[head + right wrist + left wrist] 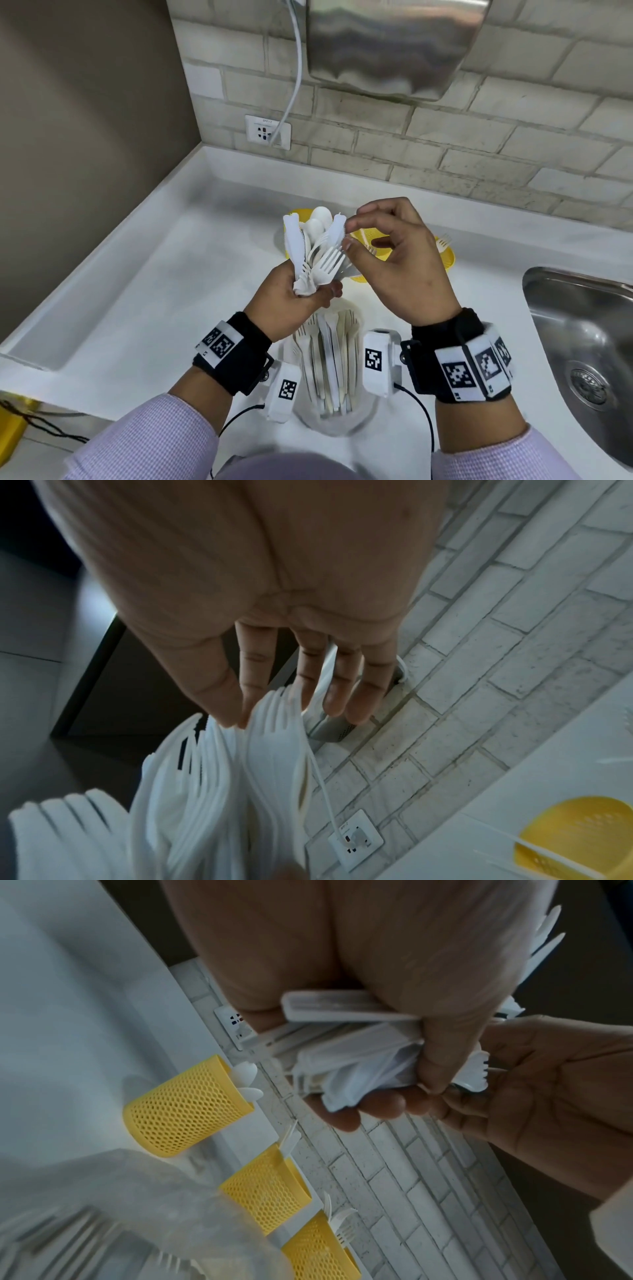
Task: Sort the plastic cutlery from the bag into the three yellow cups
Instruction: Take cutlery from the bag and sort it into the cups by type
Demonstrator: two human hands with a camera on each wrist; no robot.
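Observation:
My left hand [305, 294] grips a fanned bundle of white plastic cutlery [317, 246] by the handles: knives, spoons and forks. My right hand [346, 233] pinches the tip of a serrated knife [337, 226] in that bundle between thumb and index finger. Three yellow mesh cups stand behind the hands; the left cup [185, 1107] holds spoons, the middle cup [267, 1191] a knife, the right cup [318, 1250] forks. The clear bag [335, 370] lies on the counter between my wrists with several pieces inside. In the right wrist view the fingertips [240, 718] meet at the bundle [219, 791].
A steel sink [582, 325] is set into the white counter [154, 291] at the right. On the tiled back wall are a socket [267, 132] with a white cable and a steel box [387, 44] above. A brown wall closes the left side.

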